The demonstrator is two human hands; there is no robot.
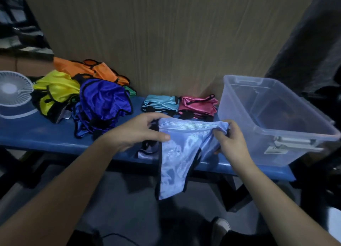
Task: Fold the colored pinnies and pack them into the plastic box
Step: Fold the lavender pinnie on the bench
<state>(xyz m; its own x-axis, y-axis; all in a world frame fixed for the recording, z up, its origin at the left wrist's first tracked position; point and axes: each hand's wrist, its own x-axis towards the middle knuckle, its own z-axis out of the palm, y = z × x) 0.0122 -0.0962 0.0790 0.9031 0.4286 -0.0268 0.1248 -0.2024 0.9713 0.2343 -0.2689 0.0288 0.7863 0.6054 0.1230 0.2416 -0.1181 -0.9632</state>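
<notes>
Both forearms reach in from 6 o'clock; left hand [140, 130] and right hand [227, 138] each pinch an upper corner of a pale blue satin pinny with black trim [175, 153], which hangs over the front edge of the blue bench [46, 135]. At 12 o'clock lie a folded turquoise pinny [159, 102] and a folded pink pinny [198, 104], side by side. At 2 o'clock stands the clear plastic box [276, 120]. At 10 o'clock: unfolded royal blue [105, 102], yellow [57, 90] and orange pinnies [88, 70], beside a white fan [13, 90]
</notes>
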